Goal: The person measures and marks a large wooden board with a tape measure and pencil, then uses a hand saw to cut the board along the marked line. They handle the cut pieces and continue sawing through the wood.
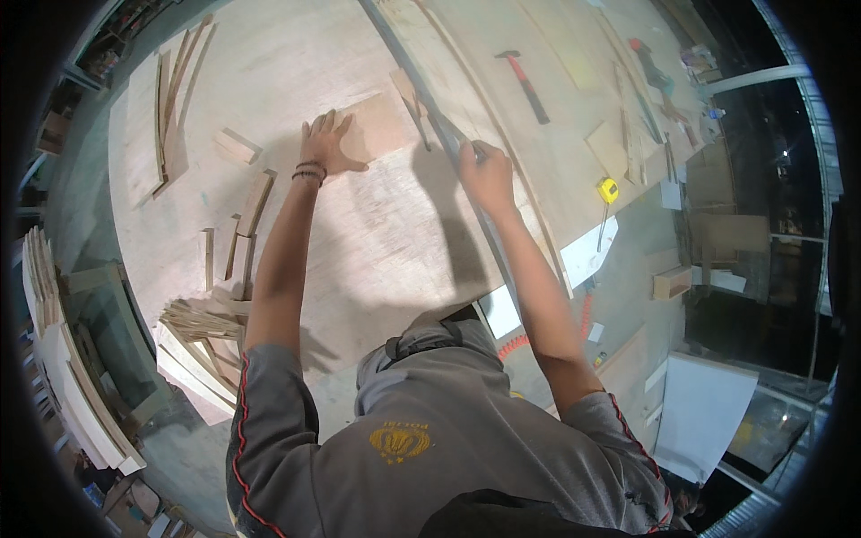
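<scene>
my left hand (325,143) lies flat, fingers spread, on the plywood sheet (386,224) covering the bench; my right hand (484,175) clamps the long metal straightedge (430,99). the sheet looks stiff and broad; best handled at its edges.

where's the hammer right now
In the head view the hammer lies on the plywood sheet, upper right, beyond the right hand and its long metal straightedge.
</scene>
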A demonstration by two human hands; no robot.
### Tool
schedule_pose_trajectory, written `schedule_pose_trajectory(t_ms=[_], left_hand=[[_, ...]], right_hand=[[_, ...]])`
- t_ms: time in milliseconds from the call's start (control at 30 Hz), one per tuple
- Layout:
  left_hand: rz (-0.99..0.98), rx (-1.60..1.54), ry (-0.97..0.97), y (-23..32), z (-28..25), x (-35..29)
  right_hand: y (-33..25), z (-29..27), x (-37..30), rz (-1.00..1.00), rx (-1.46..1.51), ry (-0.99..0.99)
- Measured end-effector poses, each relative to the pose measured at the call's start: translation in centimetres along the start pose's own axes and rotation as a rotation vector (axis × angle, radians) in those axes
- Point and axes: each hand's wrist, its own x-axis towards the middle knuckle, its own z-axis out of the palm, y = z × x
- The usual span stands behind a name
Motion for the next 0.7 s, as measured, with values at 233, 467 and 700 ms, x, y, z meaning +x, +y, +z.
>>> schedule_pose_trajectory(t_ms=[233,467,700], left_hand=[[0.112,-0.133,0.061,0.8,4.6,-9.9],[0.228,-0.267,0.169,7.2,5.5,-18.8],[0.043,-0.25,0.135,5.9,4.5,-23.1]], right_hand=[[-0.6,2.9,6.6,-0.03,-0.028,-0.068],[-3.9,5.6,11.3,-0.054,-0.062,-0.142],[-8.8,8.7,6.5,-0.129,0.01,-0.271]])
